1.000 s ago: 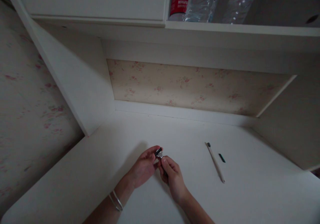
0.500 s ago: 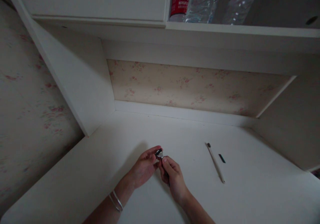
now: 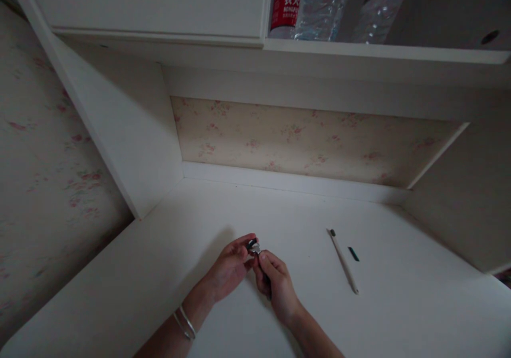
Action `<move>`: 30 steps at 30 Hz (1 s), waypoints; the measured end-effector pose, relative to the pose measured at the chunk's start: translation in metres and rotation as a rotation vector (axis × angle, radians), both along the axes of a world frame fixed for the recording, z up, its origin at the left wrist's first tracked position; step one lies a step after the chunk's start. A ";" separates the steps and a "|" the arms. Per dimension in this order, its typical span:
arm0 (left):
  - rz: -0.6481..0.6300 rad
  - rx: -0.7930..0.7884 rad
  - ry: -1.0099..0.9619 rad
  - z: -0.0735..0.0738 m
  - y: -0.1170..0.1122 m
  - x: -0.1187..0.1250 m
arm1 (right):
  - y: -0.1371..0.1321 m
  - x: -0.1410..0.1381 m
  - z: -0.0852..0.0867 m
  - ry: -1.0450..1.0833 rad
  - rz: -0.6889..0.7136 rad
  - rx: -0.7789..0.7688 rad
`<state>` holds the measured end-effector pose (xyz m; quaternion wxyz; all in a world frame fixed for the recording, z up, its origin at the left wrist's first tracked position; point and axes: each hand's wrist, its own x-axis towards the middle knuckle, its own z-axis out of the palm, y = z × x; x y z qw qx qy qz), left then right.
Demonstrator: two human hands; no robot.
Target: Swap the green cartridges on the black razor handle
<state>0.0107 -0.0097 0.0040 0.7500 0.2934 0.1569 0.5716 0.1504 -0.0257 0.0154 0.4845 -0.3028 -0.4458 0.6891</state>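
Over the white desk, both hands meet at a small tool [image 3: 256, 248] with a shiny silver head and a dark handle; its exact kind is too small to make out. My right hand [image 3: 277, 283] is closed around the handle, whose dark lower end shows beneath the fingers. My left hand [image 3: 229, 267] pinches a black part [image 3: 251, 244] at the silver head between thumb and fingers. Whether that part is joined to the head I cannot tell. To the right lie a slim pale pen-like stick [image 3: 344, 262] with a dark tip and a short dark green strip [image 3: 353, 254].
The white desktop [image 3: 239, 203] ends at a low back ledge, with side panels left and right. Overhead, a shelf [image 3: 359, 49] holds several plastic bottles, one a red-labelled bottle [image 3: 286, 6]. A white cabinet front [image 3: 151, 11] is beside them.
The black part at the silver head is tilted slightly differently in my left fingers. Both hands stay in nearly the same place; the view has shifted a little.
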 end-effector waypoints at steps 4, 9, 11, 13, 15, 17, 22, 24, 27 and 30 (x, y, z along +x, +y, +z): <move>0.038 -0.020 0.014 0.003 0.001 0.001 | 0.002 0.000 -0.003 0.049 -0.010 -0.023; 0.068 -0.050 0.046 0.004 0.001 0.002 | 0.001 0.000 -0.002 0.097 0.017 -0.073; 0.075 -0.050 0.050 0.002 0.002 0.001 | 0.001 0.000 -0.002 0.106 0.035 -0.082; 0.088 -0.056 0.057 0.000 0.002 0.001 | 0.000 -0.001 -0.001 0.109 0.046 -0.081; 0.100 -0.064 0.062 -0.002 0.003 0.001 | 0.000 -0.001 -0.002 0.105 0.045 -0.080; 0.103 -0.065 0.058 -0.003 0.003 0.001 | 0.001 -0.001 -0.002 0.097 0.043 -0.079; 0.077 -0.056 0.049 -0.003 0.002 0.002 | 0.002 -0.002 -0.004 0.084 0.033 -0.076; 0.068 -0.054 0.046 -0.003 0.002 0.002 | 0.002 -0.002 -0.004 0.082 0.031 -0.075; 0.064 -0.058 0.041 -0.001 0.002 0.002 | 0.001 -0.002 -0.003 0.079 0.028 -0.067; 0.050 -0.057 0.042 0.000 0.003 0.001 | 0.001 -0.002 -0.002 0.062 0.029 -0.050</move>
